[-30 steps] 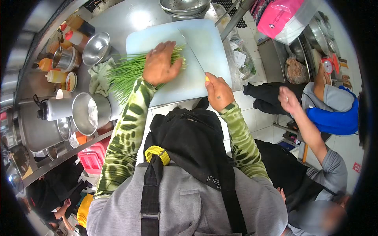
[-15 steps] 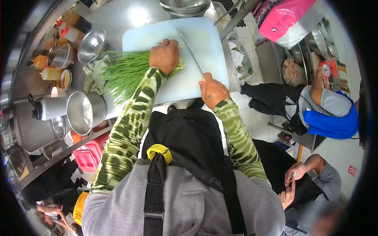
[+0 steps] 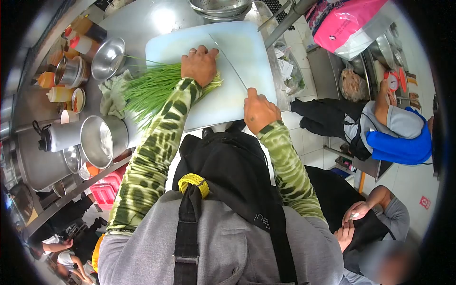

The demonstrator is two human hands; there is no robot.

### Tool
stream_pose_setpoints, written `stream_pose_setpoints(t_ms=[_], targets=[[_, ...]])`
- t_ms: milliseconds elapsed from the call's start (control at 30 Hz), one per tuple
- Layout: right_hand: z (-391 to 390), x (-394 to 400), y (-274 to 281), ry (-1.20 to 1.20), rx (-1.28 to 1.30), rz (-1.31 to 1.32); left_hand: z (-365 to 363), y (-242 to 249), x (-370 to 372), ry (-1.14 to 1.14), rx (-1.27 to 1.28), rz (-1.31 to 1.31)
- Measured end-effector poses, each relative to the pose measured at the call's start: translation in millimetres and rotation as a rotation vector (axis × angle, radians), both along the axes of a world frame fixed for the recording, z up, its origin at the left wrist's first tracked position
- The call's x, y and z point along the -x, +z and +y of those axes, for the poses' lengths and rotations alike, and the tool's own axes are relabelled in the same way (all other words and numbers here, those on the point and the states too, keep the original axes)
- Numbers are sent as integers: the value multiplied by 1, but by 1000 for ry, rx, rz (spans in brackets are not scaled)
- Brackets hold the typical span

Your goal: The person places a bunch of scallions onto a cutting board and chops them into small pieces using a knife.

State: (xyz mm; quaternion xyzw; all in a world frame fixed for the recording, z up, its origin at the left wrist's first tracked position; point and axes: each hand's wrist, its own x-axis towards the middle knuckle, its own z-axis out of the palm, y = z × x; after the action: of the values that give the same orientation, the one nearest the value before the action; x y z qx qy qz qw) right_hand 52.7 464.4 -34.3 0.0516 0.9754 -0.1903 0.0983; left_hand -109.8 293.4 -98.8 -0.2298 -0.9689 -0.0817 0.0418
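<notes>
A bunch of long green chives (image 3: 154, 88) lies across the left part of a white cutting board (image 3: 251, 45), the far ends spilling past its left edge. My left hand (image 3: 199, 66) presses down on the bunch near its right end, fingers curled over the stems. In my right hand (image 3: 261, 111), at the board's right front edge, is a knife (image 3: 229, 61). Its handle is mostly hidden in my grip. The long thin blade points away from me, over bare board to the right of the chives and apart from them.
A crumpled cloth (image 3: 114, 95), a steel bowl (image 3: 108, 59) and a deep steel pot (image 3: 116, 140) stand left of the board. Sauce bottles (image 3: 84, 45) line the left side. Metal bowls (image 3: 221, 7) sit behind the board. Co-workers (image 3: 394, 130) are at the right.
My right hand has shifted slightly right, and the knife blade leans a little further left. My left hand stays on the chives, almost unmoved.
</notes>
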Motion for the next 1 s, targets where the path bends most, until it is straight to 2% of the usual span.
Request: stream_pose_setpoints(t_ms=[233, 467, 833, 1000], targets=[[-6, -6, 12, -5, 2, -17, 1, -1, -1, 5, 18, 4], [-5, 5, -15, -5, 14, -2, 1, -3, -3, 1, -17, 38], [-9, -2, 17, -21, -17, -80, 3, -3, -3, 11, -53, 49], [-3, 5, -10, 8, -2, -32, 6, 0, -4, 17, -50, 49]])
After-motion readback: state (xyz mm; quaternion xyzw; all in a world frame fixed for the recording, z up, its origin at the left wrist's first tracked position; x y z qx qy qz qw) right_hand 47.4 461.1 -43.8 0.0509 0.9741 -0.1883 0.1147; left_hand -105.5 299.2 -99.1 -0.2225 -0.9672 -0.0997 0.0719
